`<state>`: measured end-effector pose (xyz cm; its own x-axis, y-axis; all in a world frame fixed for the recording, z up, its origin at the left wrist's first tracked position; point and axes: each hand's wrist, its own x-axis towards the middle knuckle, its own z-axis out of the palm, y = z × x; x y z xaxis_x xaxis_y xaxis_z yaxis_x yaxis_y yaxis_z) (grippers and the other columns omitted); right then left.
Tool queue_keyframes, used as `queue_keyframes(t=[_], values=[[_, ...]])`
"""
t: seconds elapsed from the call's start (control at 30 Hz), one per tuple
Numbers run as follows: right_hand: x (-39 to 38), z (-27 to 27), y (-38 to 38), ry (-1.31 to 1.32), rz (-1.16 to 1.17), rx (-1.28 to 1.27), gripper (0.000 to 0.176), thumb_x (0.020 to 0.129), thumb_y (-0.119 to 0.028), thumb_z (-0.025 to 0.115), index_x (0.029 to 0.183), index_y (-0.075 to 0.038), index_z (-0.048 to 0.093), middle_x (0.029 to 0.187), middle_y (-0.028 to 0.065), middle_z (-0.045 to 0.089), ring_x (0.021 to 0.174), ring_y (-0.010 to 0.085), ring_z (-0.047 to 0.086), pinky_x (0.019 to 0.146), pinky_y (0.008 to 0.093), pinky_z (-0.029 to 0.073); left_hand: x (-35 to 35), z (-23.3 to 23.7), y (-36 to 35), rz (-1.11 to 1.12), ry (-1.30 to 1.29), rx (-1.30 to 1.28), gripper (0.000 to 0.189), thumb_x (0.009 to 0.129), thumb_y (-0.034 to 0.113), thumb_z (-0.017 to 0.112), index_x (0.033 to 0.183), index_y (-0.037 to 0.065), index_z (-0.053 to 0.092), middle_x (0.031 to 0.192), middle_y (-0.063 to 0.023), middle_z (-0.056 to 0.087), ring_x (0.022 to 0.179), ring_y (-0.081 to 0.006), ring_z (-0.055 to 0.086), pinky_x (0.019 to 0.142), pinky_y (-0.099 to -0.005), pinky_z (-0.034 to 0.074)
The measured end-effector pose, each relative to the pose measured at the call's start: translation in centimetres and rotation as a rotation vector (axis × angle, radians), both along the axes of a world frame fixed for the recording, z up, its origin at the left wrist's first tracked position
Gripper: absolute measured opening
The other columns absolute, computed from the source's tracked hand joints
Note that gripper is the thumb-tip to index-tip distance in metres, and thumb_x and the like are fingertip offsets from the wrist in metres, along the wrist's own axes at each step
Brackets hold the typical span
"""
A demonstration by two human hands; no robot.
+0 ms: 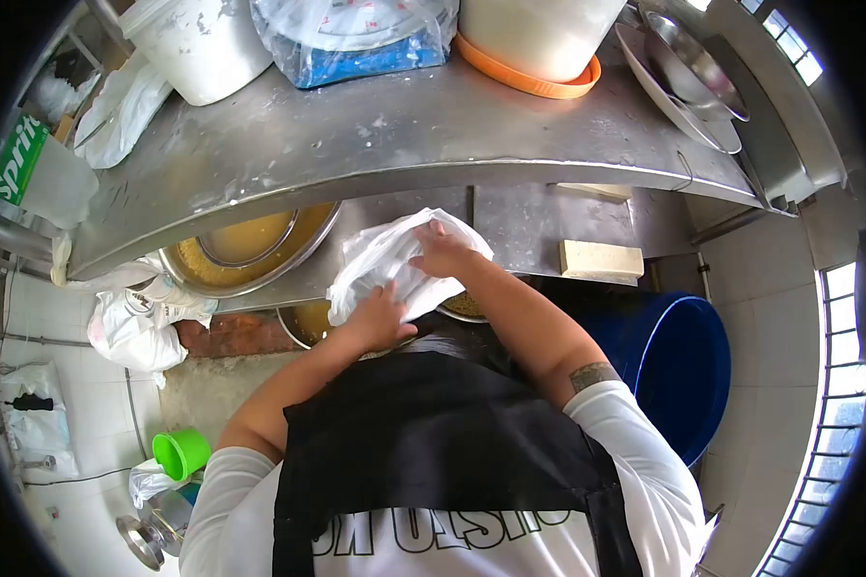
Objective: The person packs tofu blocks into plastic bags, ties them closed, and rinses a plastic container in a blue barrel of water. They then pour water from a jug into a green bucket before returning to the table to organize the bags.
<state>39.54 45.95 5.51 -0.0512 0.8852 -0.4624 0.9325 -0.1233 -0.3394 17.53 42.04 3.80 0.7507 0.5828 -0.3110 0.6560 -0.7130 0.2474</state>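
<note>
A white plastic bag (356, 264) lies spread and crumpled at the edge of the lower metal shelf. My left hand (377, 317) is on the near left edge of the bag, its fingers apart. My right hand (443, 252) rests on the bag's right side with the fingers spread. Left of the bag sits a wide metal bowl (178, 264) with yellowish contents and a smaller round dish inside. Parts of two more containers with grainy yellow contents show below the bag, partly hidden by my arms and apron.
Above runs a steel shelf (356, 144) with a bagged blue scale (375, 62), white buckets and metal bowls. A pale block (601, 260) sits at the right of the lower shelf. A blue barrel (678, 375) stands right, a green bucket (181, 452) lower left.
</note>
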Motion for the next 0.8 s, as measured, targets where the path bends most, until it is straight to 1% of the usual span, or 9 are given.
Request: queue_keyframes(t=[0.13, 0.23, 0.33, 0.4, 0.5, 0.53, 0.67, 0.73, 0.8], values=[[0.7, -1.1, 1.1, -0.098, 0.219, -0.028, 0.082, 0.091, -0.043, 0.067, 0.159, -0.016, 0.030, 0.166, 0.0227, 0.020, 0.138, 0.0421, 0.049, 0.110, 0.0483, 0.045, 1.1, 1.5, -1.1, 0.018, -0.472, 0.072, 0.042, 0.099, 0.034, 0.059, 0.119, -0.003, 0.062, 0.119, -0.0317, 0.061, 0.115, -0.0502, 0.055, 0.102, -0.0531, 0.045], [0.0, -1.4, 0.9, -0.127, 0.258, 0.054, 0.083, 0.090, -0.044, 0.068, 0.160, -0.020, 0.029, 0.166, 0.0195, 0.022, 0.137, 0.0405, 0.050, 0.109, 0.0484, 0.045, 2.8, 0.6, 1.6, 0.167, -0.602, -0.100, 0.040, 0.098, 0.034, 0.058, 0.118, -0.001, 0.064, 0.123, -0.0296, 0.060, 0.114, -0.0463, 0.057, 0.098, -0.0540, 0.047], [1.8, -2.2, 0.5, -0.101, 0.267, 0.086, 0.077, 0.090, -0.040, 0.070, 0.156, -0.022, 0.036, 0.154, 0.0140, 0.044, 0.133, 0.0346, 0.054, 0.106, 0.0491, 0.046, 0.8, -0.4, 5.7, 0.374, -0.018, 0.102, 0.047, 0.094, 0.034, 0.064, 0.130, 0.003, 0.060, 0.134, -0.0226, 0.057, 0.127, -0.0396, 0.053, 0.110, -0.0480, 0.042], [3.6, -3.0, 1.1, -0.091, 0.253, -0.001, 0.064, 0.091, -0.036, 0.070, 0.147, -0.018, 0.047, 0.143, 0.0094, 0.059, 0.130, 0.0334, 0.056, 0.105, 0.0491, 0.047, -1.6, 0.3, 7.9, 0.380, -0.010, -0.043, 0.051, 0.094, 0.039, 0.066, 0.133, 0.007, 0.058, 0.136, -0.0199, 0.056, 0.130, -0.0360, 0.052, 0.109, -0.0485, 0.042], [3.7, -1.5, 0.6, -0.054, 0.283, 0.073, 0.054, 0.092, -0.034, 0.069, 0.141, -0.017, 0.053, 0.143, 0.0105, 0.058, 0.129, 0.0341, 0.056, 0.103, 0.0489, 0.047, -1.0, 2.3, 7.9, 0.362, 0.068, -0.060, 0.053, 0.092, 0.039, 0.069, 0.133, 0.007, 0.059, 0.134, -0.0195, 0.058, 0.127, -0.0360, 0.055, 0.107, -0.0475, 0.044], [3.3, -3.1, 0.4, 0.018, 0.278, 0.319, 0.048, 0.092, -0.031, 0.068, 0.137, -0.019, 0.057, 0.141, 0.0101, 0.058, 0.129, 0.0342, 0.056, 0.103, 0.0490, 0.047, -0.8, 2.0, 7.8, 0.397, 0.051, 0.020, 0.054, 0.090, 0.038, 0.072, 0.132, 0.007, 0.060, 0.130, -0.0202, 0.061, 0.123, -0.0368, 0.057, 0.105, -0.0466, 0.046], [2.7, -1.6, -0.3, -0.202, 0.283, 0.232, 0.050, 0.091, -0.029, 0.069, 0.140, -0.023, 0.058, 0.134, 0.0134, 0.059, 0.125, 0.0371, 0.057, 0.105, 0.0498, 0.046, 0.0, 0.2, 7.4, 0.280, 0.027, 0.232, 0.057, 0.088, 0.038, 0.075, 0.134, 0.008, 0.059, 0.132, -0.0195, 0.061, 0.124, -0.0364, 0.057, 0.105, -0.0458, 0.046], [3.9, -2.0, -0.8, -0.139, 0.199, 0.205, 0.051, 0.091, -0.029, 0.069, 0.141, -0.023, 0.058, 0.134, 0.0143, 0.059, 0.125, 0.0378, 0.057, 0.106, 0.0487, 0.046, 0.1, 1.9, 7.6, 0.413, 0.029, -0.155, 0.063, 0.085, 0.036, 0.079, 0.136, 0.008, 0.056, 0.136, -0.0193, 0.058, 0.128, -0.0359, 0.055, 0.107, -0.0455, 0.046], [4.6, -2.4, -0.5, -0.072, 0.113, 0.178, 0.052, 0.092, -0.029, 0.069, 0.142, -0.023, 0.058, 0.134, 0.0152, 0.059, 0.125, 0.0384, 0.057, 0.107, 0.0476, 0.045, -0.1, 2.2, 7.9, 0.400, 0.039, -0.125, 0.065, 0.084, 0.035, 0.080, 0.137, 0.009, 0.055, 0.138, -0.0185, 0.057, 0.130, -0.0364, 0.054, 0.107, -0.0458, 0.046]])
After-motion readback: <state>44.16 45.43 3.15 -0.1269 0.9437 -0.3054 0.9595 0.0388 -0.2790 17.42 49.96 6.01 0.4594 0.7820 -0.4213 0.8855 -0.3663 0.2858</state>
